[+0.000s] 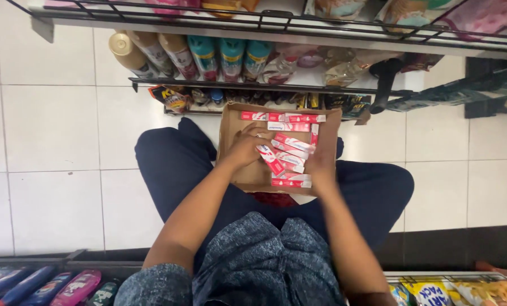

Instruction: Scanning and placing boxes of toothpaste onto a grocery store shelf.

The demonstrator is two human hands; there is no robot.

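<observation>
A brown cardboard box (234,133) rests on my lap, holding several red-and-white toothpaste cartons (294,143). My left hand (243,148) reaches into the box and its fingers grip one red-and-white carton (270,158) at the pile's left side. My right hand (323,160) lies over the right edge of the pile, fingers on the cartons; whether it grips one is unclear. A row of cartons (287,118) lines the box's far wall.
White floor tiles (55,147) spread to the left and right. A wire shelf rack (253,85) ahead carries spray cans (205,55) and packets. Bottles (44,286) lie at the lower left, snack packs (434,292) at the lower right.
</observation>
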